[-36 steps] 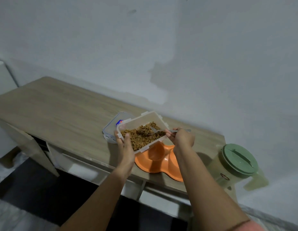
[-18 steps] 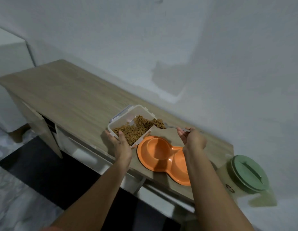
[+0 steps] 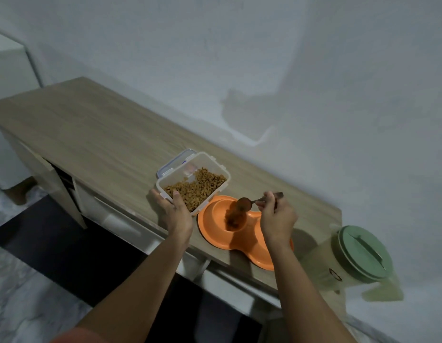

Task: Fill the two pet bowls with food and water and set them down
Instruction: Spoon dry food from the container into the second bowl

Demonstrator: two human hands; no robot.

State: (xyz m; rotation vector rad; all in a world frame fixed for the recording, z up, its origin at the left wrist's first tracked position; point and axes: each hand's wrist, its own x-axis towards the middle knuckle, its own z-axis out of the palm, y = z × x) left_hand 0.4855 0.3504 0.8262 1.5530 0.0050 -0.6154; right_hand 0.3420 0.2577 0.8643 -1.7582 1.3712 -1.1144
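An orange double pet bowl [image 3: 210, 231] lies on the wooden cabinet top [image 3: 96, 134] near its front edge. My left hand [image 3: 176, 214] grips the near corner of a clear plastic container [image 3: 210, 164] of brown kibble, held just left of the bowl. My right hand [image 3: 276, 216] pinches a metal spoon [image 3: 247, 201] tipped over the bowl's left well, and kibble [image 3: 233, 217] is falling from it in a blur. My right wrist covers part of the bowl's right well.
The container's clear lid with blue clips [image 3: 175, 160] lies on the top behind it. A pale jug with a green lid [image 3: 360, 256] stands at the cabinet's right end. A white wall runs close behind; dark floor lies below the front edge.
The spoon has left the container with a load of kibble, moved right over the orange bowl and tipped, so kibble now falls. The container stays in my left hand.
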